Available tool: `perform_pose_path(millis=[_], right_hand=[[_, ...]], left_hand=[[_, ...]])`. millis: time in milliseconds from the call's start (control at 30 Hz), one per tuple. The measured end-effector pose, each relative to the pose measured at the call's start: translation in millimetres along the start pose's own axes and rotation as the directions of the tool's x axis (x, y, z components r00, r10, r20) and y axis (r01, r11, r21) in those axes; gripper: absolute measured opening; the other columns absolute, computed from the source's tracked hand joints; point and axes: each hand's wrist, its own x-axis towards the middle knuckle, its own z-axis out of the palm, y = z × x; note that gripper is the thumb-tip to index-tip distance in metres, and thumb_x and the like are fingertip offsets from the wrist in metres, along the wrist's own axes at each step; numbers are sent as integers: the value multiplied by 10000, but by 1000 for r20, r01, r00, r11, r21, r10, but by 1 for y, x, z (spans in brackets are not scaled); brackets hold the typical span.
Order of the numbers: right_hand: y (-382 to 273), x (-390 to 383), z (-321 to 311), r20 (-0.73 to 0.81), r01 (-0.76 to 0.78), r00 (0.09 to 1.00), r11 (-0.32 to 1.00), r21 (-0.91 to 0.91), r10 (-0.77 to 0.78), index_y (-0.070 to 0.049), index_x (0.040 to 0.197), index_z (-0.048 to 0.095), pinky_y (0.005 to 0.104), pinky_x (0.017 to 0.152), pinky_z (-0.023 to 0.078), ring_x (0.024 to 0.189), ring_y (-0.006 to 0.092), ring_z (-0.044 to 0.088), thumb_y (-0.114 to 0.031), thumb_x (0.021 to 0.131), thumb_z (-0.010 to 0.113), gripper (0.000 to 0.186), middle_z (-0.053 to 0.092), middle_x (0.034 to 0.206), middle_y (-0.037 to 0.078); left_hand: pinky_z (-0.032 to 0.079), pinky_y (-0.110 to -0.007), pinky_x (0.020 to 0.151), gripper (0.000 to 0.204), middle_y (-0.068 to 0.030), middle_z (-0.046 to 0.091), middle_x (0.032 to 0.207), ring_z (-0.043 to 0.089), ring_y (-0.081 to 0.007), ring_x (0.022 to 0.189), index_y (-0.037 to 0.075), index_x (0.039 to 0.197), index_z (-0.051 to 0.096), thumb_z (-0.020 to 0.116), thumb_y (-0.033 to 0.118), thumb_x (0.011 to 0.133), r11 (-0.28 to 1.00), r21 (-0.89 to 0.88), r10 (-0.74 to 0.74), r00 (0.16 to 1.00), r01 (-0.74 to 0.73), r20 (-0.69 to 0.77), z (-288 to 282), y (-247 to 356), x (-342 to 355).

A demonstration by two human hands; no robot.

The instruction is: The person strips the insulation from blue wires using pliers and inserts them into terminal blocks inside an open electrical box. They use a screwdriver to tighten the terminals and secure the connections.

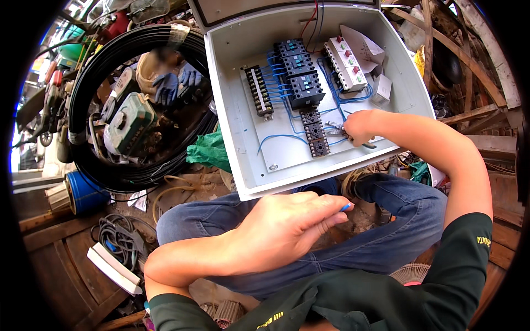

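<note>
Left hand [287,223] over lap—fingers pinching small blue piece [345,207]. Right hand [361,127] inside grey electrical enclosure [229,83], beside black relay sockets [314,132]—fingers curled, grip hidden, cannot tell whether anything held.

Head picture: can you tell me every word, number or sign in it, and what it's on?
I won't copy writing, but here's where it shows:
Dark green cloth right sleeve: yellow letters, partly hidden in the curve.
Dark green shirt front: yellow marks, tilted and partial.
Black boxy contactors: tiny pale marks, too small to read.
Black square relay sockets: too small to read.
</note>
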Motion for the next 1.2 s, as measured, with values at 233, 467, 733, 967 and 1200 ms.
perform_pose_path(millis=[233, 467, 733, 967, 1200], right_hand=[[13, -119, -15, -526, -34, 841, 983, 183, 127, 3, 925, 691, 441, 803, 535, 934, 381, 671, -232, 860, 612, 256, 692, 964, 239], [-21, -191, 70, -877, 909, 398, 9, 416, 268, 70, 1296, 565, 425, 1019, 472, 1192, 230, 598, -277, 1032, 522, 438, 612, 1334, 177], [-107, -208, 131, -873, 959, 212, 79, 273, 440, 38, 1082, 502, 417, 936, 495, 1050, 349, 613, -230, 867, 762, 431, 613, 1108, 205], [-104, -184, 149, -923, 696, 54, 649, 309, 382, 37, 1263, 527, 399, 885, 482, 993, 333, 562, -43, 607, 790, 712, 546, 1131, 209], [-114, -170, 148, -929, 644, 124, 684, 342, 348, 39, 1247, 550, 431, 861, 493, 958, 373, 562, -86, 561, 797, 740, 520, 1101, 207]], left_hand=[[573, -322, 739, 298, -122, 740, 938, 736, -211, 860, 9, 1284, 562, 596, 75, 996, 970, -102, -200, 961, 222, 190, 7, -1, 10], [525, -256, 635, 149, -81, 726, 912, 647, -100, 729, -30, 1088, 594, 617, 86, 997, 905, -228, -332, 932, 359, 146, 30, 3, 22], [540, -252, 748, 114, -53, 710, 885, 650, -95, 817, -16, 1052, 690, 675, 8, 941, 877, -398, -348, 927, 269, -139, 66, -14, 8], [511, -237, 726, 123, -81, 684, 943, 639, -101, 832, -39, 1063, 680, 656, -18, 944, 899, -407, -262, 942, 159, -211, 72, -33, 1], [487, -246, 691, 127, -94, 675, 922, 615, -125, 784, -44, 1047, 675, 659, -36, 921, 935, -335, -191, 962, 119, -194, 75, -38, 1]])
